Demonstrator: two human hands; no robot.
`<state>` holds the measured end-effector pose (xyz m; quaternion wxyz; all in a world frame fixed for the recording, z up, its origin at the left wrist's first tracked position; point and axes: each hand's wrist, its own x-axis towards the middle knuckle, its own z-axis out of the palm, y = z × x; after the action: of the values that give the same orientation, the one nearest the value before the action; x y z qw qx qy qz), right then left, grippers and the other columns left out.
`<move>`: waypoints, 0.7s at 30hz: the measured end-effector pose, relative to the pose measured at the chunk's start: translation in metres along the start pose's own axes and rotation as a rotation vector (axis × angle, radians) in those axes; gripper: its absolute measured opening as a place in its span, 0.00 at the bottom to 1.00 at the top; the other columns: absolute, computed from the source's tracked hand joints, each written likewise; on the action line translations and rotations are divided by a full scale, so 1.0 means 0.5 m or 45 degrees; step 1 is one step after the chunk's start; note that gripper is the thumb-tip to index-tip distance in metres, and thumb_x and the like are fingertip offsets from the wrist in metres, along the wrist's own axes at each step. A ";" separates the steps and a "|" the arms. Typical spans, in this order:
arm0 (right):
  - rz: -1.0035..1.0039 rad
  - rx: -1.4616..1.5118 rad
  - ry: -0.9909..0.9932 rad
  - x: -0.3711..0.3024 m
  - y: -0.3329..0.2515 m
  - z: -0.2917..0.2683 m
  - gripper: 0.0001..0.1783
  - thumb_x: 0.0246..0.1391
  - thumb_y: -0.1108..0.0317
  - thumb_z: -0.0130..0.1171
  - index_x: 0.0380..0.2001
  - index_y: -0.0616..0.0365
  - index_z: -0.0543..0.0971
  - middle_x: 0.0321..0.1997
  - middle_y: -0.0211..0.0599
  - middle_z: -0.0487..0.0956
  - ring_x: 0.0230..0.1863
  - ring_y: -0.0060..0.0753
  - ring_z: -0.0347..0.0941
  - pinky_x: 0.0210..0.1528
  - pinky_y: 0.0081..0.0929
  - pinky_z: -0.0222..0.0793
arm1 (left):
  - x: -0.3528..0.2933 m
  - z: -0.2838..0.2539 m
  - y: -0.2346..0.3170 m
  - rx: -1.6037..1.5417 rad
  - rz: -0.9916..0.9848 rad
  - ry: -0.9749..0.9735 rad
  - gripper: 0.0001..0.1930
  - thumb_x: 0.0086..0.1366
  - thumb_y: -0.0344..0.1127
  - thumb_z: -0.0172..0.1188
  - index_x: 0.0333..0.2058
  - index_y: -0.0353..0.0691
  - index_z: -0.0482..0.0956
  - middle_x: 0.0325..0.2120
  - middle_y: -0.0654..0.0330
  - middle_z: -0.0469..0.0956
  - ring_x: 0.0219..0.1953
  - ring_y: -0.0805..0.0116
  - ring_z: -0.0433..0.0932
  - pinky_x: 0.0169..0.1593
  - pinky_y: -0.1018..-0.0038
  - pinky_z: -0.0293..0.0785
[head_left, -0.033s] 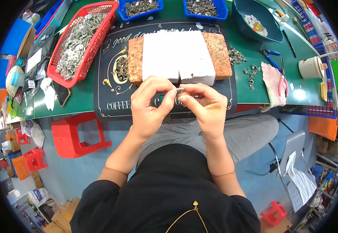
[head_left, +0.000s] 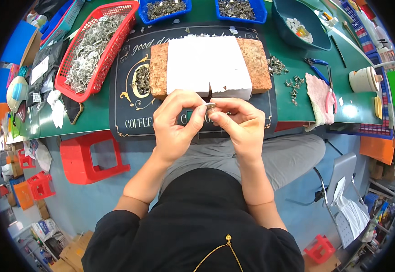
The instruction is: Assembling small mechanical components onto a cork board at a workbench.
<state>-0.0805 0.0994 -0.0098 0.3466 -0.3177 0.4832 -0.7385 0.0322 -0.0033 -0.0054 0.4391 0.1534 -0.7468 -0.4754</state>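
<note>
The left hand (head_left: 177, 124) and right hand (head_left: 242, 124) met in front of the white-covered block (head_left: 208, 63), its brown ends showing at either side. Between them was a small metal piece (head_left: 210, 105), held up above the dark printed mat (head_left: 125, 75) and just short of the block's near edge. The fingers of both hands were closed to a narrow pinch, thumb against forefinger, with the piece caught between the two grips; its exact shape was too small to make out.

As far as could be judged, one piece was in the middle of being handled: it had not been set down, and neither hand had let go. Plenty lay loose around it. The red basket (head_left: 98, 84) on the green worktop (head_left: 100, 113) held a large heap of silvery parts, and the left blue tray (head_left: 161, 20) and right blue tray (head_left: 242, 21) held small metal bits. More bits lay in a pile (head_left: 142, 80) left of the block and in two scatterings to its right. Which of these were finished and which were waiting could not be told. The blue-handled pliers (head_left: 317, 70) lay untouched near the pink cloth (head_left: 317, 95).
</note>
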 end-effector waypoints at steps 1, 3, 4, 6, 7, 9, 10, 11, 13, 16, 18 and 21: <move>0.004 -0.003 -0.004 0.000 0.001 -0.001 0.11 0.53 0.79 0.62 0.42 0.69 0.79 0.36 0.40 0.82 0.36 0.23 0.78 0.38 0.17 0.75 | -0.004 0.003 -0.004 -0.001 -0.003 0.006 0.04 0.56 0.21 0.61 0.30 0.31 0.76 0.29 0.57 0.76 0.32 0.68 0.74 0.38 0.74 0.71; 0.187 0.168 -0.030 0.002 0.005 -0.003 0.11 0.53 0.78 0.62 0.41 0.70 0.78 0.34 0.41 0.82 0.34 0.24 0.79 0.36 0.18 0.76 | -0.014 0.009 -0.013 -0.095 -0.015 0.086 0.03 0.57 0.21 0.60 0.30 0.31 0.76 0.29 0.56 0.77 0.33 0.68 0.75 0.38 0.75 0.71; 0.193 0.164 -0.035 0.002 0.008 0.000 0.11 0.53 0.78 0.62 0.41 0.70 0.78 0.34 0.41 0.82 0.34 0.24 0.79 0.36 0.18 0.76 | -0.019 0.013 -0.014 -0.096 -0.019 0.093 0.03 0.57 0.21 0.60 0.30 0.31 0.76 0.29 0.56 0.77 0.33 0.68 0.75 0.38 0.75 0.71; 0.305 0.321 -0.018 0.003 0.012 0.007 0.11 0.53 0.79 0.61 0.41 0.70 0.77 0.34 0.41 0.83 0.33 0.25 0.80 0.34 0.19 0.77 | -0.030 0.016 -0.016 -0.194 -0.115 0.189 0.03 0.58 0.20 0.59 0.31 0.31 0.77 0.30 0.57 0.77 0.34 0.69 0.75 0.39 0.75 0.71; 0.312 0.315 -0.028 0.003 0.012 0.010 0.11 0.53 0.79 0.61 0.41 0.70 0.77 0.34 0.41 0.83 0.33 0.25 0.80 0.34 0.19 0.77 | -0.037 0.016 -0.019 -0.193 -0.117 0.202 0.03 0.58 0.20 0.59 0.31 0.31 0.77 0.30 0.57 0.77 0.34 0.69 0.75 0.39 0.75 0.71; 0.307 0.247 -0.015 0.002 0.007 0.016 0.09 0.54 0.78 0.61 0.39 0.69 0.77 0.34 0.40 0.82 0.34 0.23 0.78 0.36 0.17 0.74 | -0.047 0.014 -0.024 -0.235 -0.125 0.190 0.02 0.64 0.25 0.57 0.34 0.32 0.75 0.34 0.57 0.75 0.37 0.74 0.74 0.41 0.80 0.72; 0.316 0.243 -0.030 0.005 0.005 0.020 0.09 0.54 0.78 0.61 0.39 0.69 0.77 0.34 0.40 0.82 0.34 0.23 0.78 0.36 0.17 0.74 | -0.050 0.011 -0.023 -0.231 -0.128 0.207 0.02 0.64 0.25 0.57 0.34 0.32 0.75 0.34 0.57 0.75 0.37 0.74 0.74 0.41 0.80 0.72; 0.182 0.047 -0.035 0.008 -0.002 0.026 0.07 0.54 0.78 0.61 0.36 0.68 0.77 0.33 0.38 0.81 0.34 0.22 0.76 0.37 0.17 0.72 | -0.052 0.006 -0.022 -0.212 -0.111 0.190 0.03 0.62 0.24 0.59 0.35 0.32 0.76 0.35 0.56 0.76 0.38 0.71 0.75 0.43 0.77 0.72; -0.165 -0.499 -0.154 0.029 -0.028 0.025 0.04 0.51 0.79 0.63 0.30 0.66 0.77 0.32 0.34 0.77 0.33 0.23 0.71 0.39 0.19 0.66 | -0.044 -0.016 -0.018 -0.189 -0.097 0.186 0.05 0.60 0.24 0.61 0.36 0.32 0.77 0.36 0.55 0.76 0.39 0.68 0.75 0.45 0.74 0.72; -0.505 -0.986 -0.187 0.068 -0.041 0.019 0.05 0.45 0.79 0.64 0.28 0.63 0.78 0.29 0.34 0.75 0.29 0.28 0.69 0.34 0.23 0.64 | -0.002 -0.049 -0.015 0.755 0.303 0.051 0.20 0.46 0.26 0.69 0.41 0.36 0.79 0.44 0.55 0.78 0.50 0.51 0.73 0.57 0.61 0.66; -0.634 -1.402 -0.265 0.082 -0.037 0.024 0.07 0.42 0.79 0.65 0.28 0.61 0.80 0.25 0.34 0.72 0.26 0.33 0.66 0.31 0.27 0.62 | 0.017 -0.049 -0.019 0.798 0.271 0.002 0.21 0.45 0.27 0.69 0.42 0.36 0.79 0.45 0.55 0.78 0.53 0.50 0.72 0.58 0.60 0.66; -0.679 -1.411 -0.199 0.090 -0.016 0.033 0.07 0.41 0.79 0.66 0.27 0.59 0.81 0.22 0.33 0.69 0.25 0.34 0.64 0.28 0.29 0.60 | 0.027 -0.049 -0.033 0.876 0.210 -0.071 0.24 0.44 0.28 0.71 0.44 0.36 0.78 0.48 0.54 0.78 0.57 0.48 0.71 0.57 0.59 0.68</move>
<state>-0.0942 0.0569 0.0092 -0.0319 -0.6134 0.6721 -0.4135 0.0410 -0.0342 -0.0083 0.3781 0.2186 -0.8847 -0.1629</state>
